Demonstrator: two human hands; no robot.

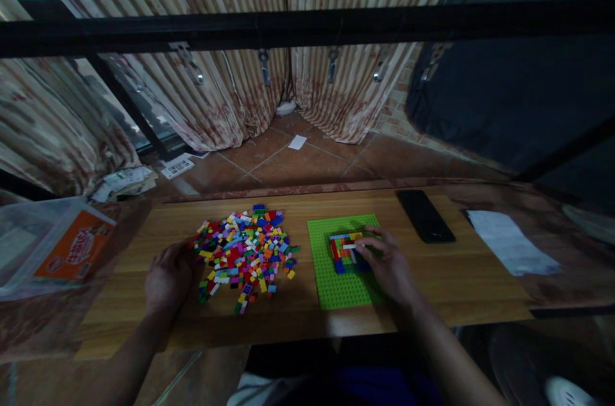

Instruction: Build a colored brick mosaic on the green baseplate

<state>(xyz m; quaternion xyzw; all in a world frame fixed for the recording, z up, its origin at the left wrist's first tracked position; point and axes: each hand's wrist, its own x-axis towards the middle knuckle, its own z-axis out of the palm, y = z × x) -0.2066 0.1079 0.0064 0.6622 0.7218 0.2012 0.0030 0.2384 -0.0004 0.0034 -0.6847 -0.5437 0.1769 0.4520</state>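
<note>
A green baseplate (pixel 327 294) lies on the wooden table, carrying a low build of coloured bricks (pixel 340 265) in red, blue, yellow and other colours. Over the build's right side is my right hand (pixel 388 262), thumb and fingertips pinched on a small white brick (pixel 350 246). The brick is at the top of the build; whether it is pressed down I cannot tell. To the left spreads a heap of loose toy bricks (pixel 245 252). My left hand (pixel 168 278) rests at the heap's left edge, fingers loosely bent and partly hidden, with no brick visible in it.
A black phone (pixel 425 216) lies right of the baseplate on the table (pixel 461 271). Beyond the table's right edge is a white paper (pixel 512 241). A clear plastic box (pixel 24 252) with an orange label stands at the left. A dark rail (pixel 298 28) crosses before striped curtains.
</note>
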